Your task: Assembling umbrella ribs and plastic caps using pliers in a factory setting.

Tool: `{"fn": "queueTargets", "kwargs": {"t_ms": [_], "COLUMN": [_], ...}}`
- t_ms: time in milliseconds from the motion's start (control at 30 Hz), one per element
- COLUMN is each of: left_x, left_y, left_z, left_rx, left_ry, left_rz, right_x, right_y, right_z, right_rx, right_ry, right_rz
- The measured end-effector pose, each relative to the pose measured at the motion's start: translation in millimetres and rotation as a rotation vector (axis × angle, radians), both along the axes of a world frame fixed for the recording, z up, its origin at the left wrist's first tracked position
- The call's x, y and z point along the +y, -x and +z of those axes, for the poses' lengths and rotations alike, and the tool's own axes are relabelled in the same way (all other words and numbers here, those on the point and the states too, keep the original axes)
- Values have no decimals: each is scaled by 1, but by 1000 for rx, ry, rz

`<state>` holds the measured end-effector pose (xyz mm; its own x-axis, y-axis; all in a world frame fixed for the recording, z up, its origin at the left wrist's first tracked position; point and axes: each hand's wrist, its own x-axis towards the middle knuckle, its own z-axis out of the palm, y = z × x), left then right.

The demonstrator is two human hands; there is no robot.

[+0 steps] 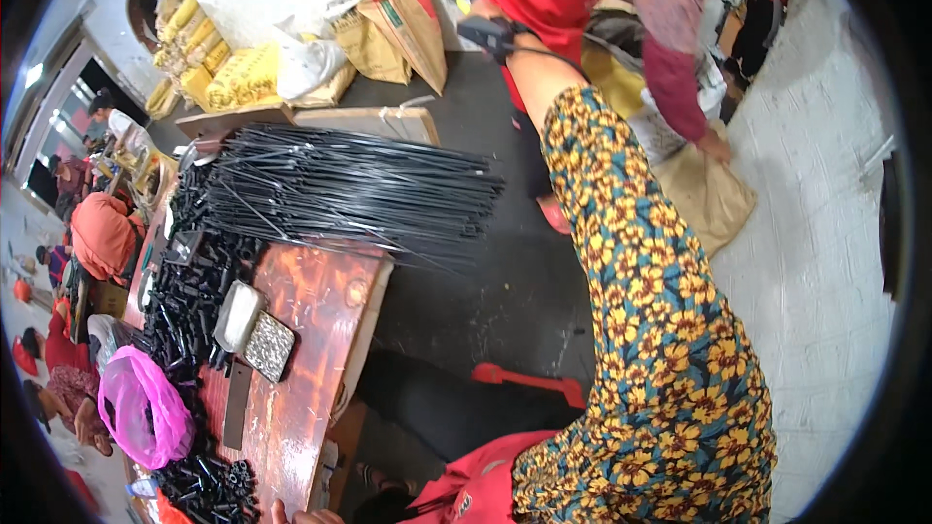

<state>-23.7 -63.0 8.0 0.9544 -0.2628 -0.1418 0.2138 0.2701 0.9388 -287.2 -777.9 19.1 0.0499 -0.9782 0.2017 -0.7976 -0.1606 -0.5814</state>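
Note:
My right arm, in a yellow-flowered sleeve, stretches far ahead. Its hand [482, 12] is up beside another person's red apron, with a black device strapped at the wrist; the fingers are hidden. Only a few fingers of my left hand [303, 515] show at the lower edge, apart and by the near end of the reddish wooden table [311, 315]. On the table lie a bundle of long thin black rods [359, 184] and a heap of short black tubular parts [189, 301]. A metal tin of small silvery pieces [269, 347] sits beside a pale box [238, 316].
A pink plastic bag [146, 408] lies among the black parts. The other person's hand [715, 147] touches a tan sack [714, 199] by the right wall. Paper sacks [403, 34] and yellow bags [243, 76] stand along the far wall. Several people are at the left.

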Motion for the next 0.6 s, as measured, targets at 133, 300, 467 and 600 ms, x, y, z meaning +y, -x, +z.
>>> {"fn": "queueTargets", "kwargs": {"t_ms": [133, 300, 467, 600], "left_x": [7, 14, 10, 8], "left_y": [-6, -13, -4, 0], "left_z": [-10, -18, -9, -7], "left_rx": [-42, -22, 6, -113], "left_ry": [-31, 21, 71, -19], "left_rz": [-33, -86, -64, -48], "right_x": [55, 87, 91, 65], "right_y": [40, 1, -18, -14], "right_z": [20, 25, 51, 53], "right_rx": [-494, 157, 26, 5], "right_ry": [-446, -141, -39, 0], "right_rz": [360, 83, 5, 101]}}
